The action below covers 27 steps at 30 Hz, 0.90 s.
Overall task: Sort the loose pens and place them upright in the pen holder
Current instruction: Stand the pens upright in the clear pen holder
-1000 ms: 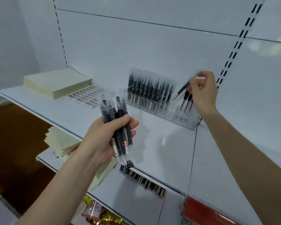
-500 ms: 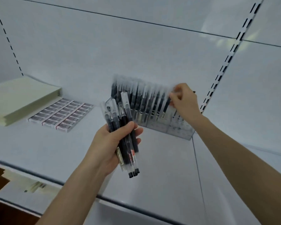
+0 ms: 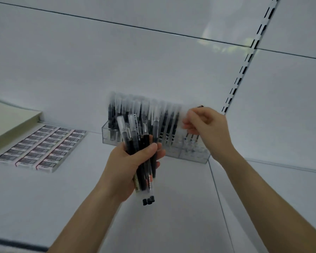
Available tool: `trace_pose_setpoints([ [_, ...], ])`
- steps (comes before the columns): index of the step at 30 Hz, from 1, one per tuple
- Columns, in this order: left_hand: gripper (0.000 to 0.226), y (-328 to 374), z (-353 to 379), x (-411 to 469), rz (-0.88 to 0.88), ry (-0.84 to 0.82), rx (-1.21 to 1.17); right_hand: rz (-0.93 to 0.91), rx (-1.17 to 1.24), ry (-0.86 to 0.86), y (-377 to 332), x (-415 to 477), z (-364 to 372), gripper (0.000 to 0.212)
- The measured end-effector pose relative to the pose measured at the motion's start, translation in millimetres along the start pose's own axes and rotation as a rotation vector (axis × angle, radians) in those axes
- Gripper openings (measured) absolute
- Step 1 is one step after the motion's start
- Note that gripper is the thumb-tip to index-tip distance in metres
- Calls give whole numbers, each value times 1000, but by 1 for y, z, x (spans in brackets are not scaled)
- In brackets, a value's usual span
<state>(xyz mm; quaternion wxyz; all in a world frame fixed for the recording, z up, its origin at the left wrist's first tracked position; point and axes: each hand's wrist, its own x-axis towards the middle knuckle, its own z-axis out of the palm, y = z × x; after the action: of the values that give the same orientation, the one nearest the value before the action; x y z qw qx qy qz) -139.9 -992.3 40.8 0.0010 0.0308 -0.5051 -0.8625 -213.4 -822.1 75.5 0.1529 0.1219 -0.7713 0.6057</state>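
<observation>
Thumb and fingers of your left hand (image 3: 133, 167) wrap firmly round a bundle of pens (image 3: 129, 143), at about 7 o'clock from the middle of the view. The bundle stands nearly upright, frosted caps up and dark butt ends poking out below your palm. Straight ahead at 12 o'clock from that hand, the clear pen holder (image 3: 192, 154) sits on the white shelf (image 3: 171, 225) against the back panel (image 3: 117, 61). A row of capped pens (image 3: 169, 121) already stands upright in it, filling its left and middle sections. Your right hand (image 3: 206, 128) is at 3 o'clock, over the holder's right end, fingers curled in a narrow pinch. It seems to grip a single pen (image 3: 201, 106), though only a dark end shows above the knuckles and the rest is hidden. Just below that hand, at its 7 o'clock, the lower ends of three pens (image 3: 191, 138) show inside the rightmost section; blur hides how they seat. Off at 9 o'clock, flat rows of small labelled packs (image 3: 40, 148) lie on the shelf, with a pale stack of paper (image 3: 9, 121) beside them at their 10 o'clock. A slotted upright (image 3: 243, 68) runs up the panel at 1 o'clock.
</observation>
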Motion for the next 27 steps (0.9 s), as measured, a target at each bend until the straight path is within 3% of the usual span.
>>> trace_pose_setpoints([
  [3, 22, -2, 7, 8, 0, -64, 52, 91, 67, -177, -15, -14, 2, 11],
  [6, 30, -4, 13, 14, 21, -137, 108, 89, 54, -230, -23, -19, 6, 9],
  [9, 28, -6, 13, 20, 29, -149, 138, 65, 58, -173, -24, -16, 0, 5],
  [12, 19, -4, 3, 26, 7, -86, 110, 53, 93, 74, -21, -3, -16, 7],
  [15, 10, -1, -8, 28, -20, -46, 79, -14, -33, 269, -14, 14, -24, 8],
  [22, 11, 4, -14, 24, -24, -59, 53, -93, -341, 179, 3, 33, 0, 2],
  [27, 10, 6, -17, 22, 1, -72, 71, -52, -461, 86, 21, 34, 9, 5],
])
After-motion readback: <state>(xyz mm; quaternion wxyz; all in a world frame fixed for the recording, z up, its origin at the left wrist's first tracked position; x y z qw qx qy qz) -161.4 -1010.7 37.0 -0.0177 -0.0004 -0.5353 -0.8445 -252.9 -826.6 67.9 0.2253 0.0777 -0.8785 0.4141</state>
